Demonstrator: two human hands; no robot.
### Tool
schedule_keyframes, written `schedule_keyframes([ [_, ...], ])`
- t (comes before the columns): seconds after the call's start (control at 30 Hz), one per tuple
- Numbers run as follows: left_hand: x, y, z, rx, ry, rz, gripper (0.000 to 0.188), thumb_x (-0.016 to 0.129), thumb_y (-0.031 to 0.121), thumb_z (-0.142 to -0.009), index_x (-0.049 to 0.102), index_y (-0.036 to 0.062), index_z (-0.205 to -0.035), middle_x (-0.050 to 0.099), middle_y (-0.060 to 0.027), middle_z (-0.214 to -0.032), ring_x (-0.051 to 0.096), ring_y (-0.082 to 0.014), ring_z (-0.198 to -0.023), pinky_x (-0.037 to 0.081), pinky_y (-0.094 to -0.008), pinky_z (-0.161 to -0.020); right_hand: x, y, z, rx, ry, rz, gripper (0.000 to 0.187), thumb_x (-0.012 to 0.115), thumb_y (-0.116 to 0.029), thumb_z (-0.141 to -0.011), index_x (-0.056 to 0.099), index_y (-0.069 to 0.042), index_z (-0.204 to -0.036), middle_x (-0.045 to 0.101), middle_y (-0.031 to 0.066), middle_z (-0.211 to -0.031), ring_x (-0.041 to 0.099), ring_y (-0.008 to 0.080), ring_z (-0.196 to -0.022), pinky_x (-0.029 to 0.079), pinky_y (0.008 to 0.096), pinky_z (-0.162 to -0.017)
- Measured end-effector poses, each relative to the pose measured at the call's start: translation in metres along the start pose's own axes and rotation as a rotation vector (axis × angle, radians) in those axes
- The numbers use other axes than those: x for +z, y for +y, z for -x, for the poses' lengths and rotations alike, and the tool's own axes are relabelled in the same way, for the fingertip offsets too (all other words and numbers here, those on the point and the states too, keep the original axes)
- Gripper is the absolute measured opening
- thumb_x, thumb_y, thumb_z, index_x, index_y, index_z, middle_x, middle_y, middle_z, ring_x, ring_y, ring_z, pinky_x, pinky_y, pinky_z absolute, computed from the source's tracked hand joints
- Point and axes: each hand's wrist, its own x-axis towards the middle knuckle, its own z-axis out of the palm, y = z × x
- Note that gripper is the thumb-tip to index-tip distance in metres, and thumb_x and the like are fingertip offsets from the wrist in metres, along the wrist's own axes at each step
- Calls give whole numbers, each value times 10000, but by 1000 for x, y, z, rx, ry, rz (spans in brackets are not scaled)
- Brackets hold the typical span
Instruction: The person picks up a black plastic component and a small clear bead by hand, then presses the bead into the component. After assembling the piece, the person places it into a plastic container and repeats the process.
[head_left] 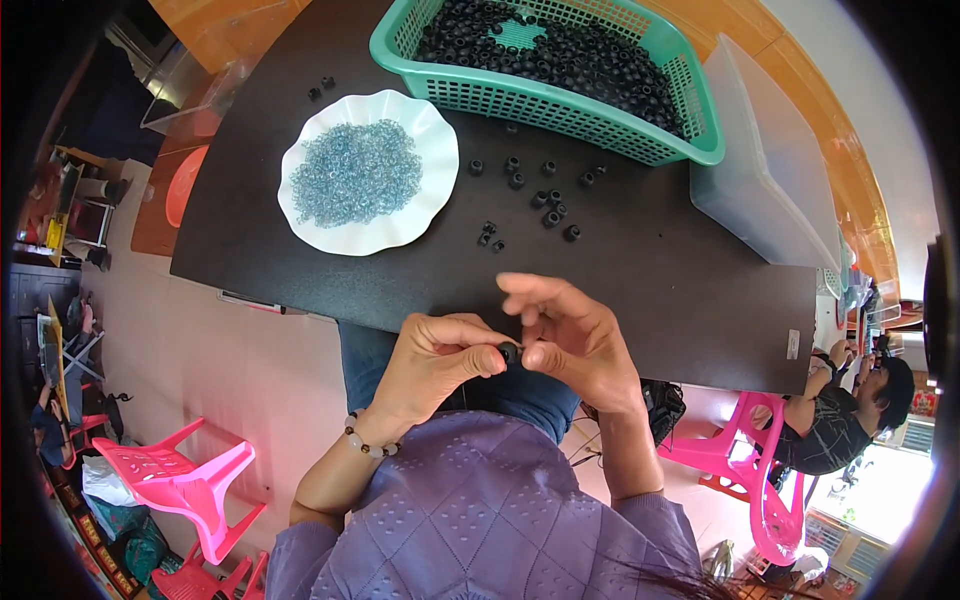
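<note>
Above my lap, at the table's near edge, my left hand [435, 362] pinches a small round black plastic part [509, 352] between thumb and fingertips. My right hand [588, 350] meets it from the other side, its thumb beside the part and its upper fingers raised and bent. Whatever its fingertips grip is too small to make out. Beyond my hands, several loose black parts [551, 219] of the same kind lie on the dark table [400, 290]. A white scalloped plate [430, 215] at the left carries a heap of small clear bluish rings [355, 172].
A green plastic basket [560, 112] full of black parts stands at the table's far side. To its right is a translucent plastic bin [765, 160]. Pink plastic chairs stand at left [190, 475] and right [765, 500]. Another person [850, 420] sits at the far right.
</note>
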Motion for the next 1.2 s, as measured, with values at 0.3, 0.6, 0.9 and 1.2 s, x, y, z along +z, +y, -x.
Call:
schedule_keyframes([
  [0.3, 5, 5, 2, -32, -105, 114, 190, 763, 105, -758, 722, 2, -913, 676, -98, -906, 617, -139, -779, 509, -251, -673, -3, 7, -5, -135, -358, -83, 330, 637, -267, -868, 683, -35, -1098, 615, 134, -1191, 536, 216, -1050, 428, 348, -940],
  [0.6, 11, 11, 5, 2, -75, 75, 183, 773, 80, -736, 721, -4, -890, 696, -100, -888, 640, -134, -761, 523, -239, -674, 5, 0, 3, -55, -257, -123, 365, 660, -260, -842, 679, 33, -1059, 647, 184, -1109, 546, 265, -1059, 418, 378, -937],
  [0.9, 10, 12, 7, -1, -170, 39, 215, 760, 122, -766, 714, -15, -924, 686, -82, -852, 618, -97, -761, 507, -214, -677, 0, -6, 7, -130, -282, -6, 318, 715, -181, -763, 704, 22, -1008, 678, 176, -1049, 539, 239, -959, 430, 348, -854],
  [1.2, 14, 18, 14, 88, -158, -78, 183, 765, 107, -761, 714, -24, -878, 678, -77, -781, 609, -86, -705, 480, -198, -619, 8, -19, 15, -76, -243, -1, 238, 721, -107, -758, 716, 29, -953, 691, 178, -998, 551, 225, -924, 484, 309, -742],
])
